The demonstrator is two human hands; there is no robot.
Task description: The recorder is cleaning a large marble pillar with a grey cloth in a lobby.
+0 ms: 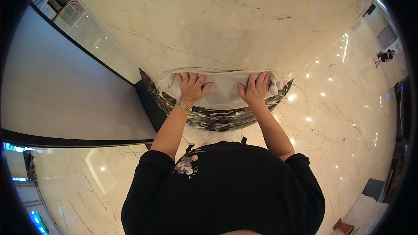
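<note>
A black T-shirt with a small printed animal figure fills the lower middle, nearest the camera. Beyond it both bare arms reach to a pale cloth, which spreads along a curved dark-veined marble base, leaving that base's rounded front edge bare.

The left hand, a beaded bracelet at its wrist, lies on the cloth toward the base's left end; the right hand lies toward its right end, where the cloth bunches into folds. On both hands the fingers are straight and a little apart, thumbs out toward each other, pressed down rather than clamped.

The step in hand looks like pressing or wiping with the cloth where base and cream marble meet. The next move seems to call for even pressure from both palms, with the loose right end kept in check.

Palms and the cloth's underside are hidden. I cannot tell whether the cloth lies on a level top or against upright stone. A grey panel is cut off at left; the distant person at right is too small to read.
</note>
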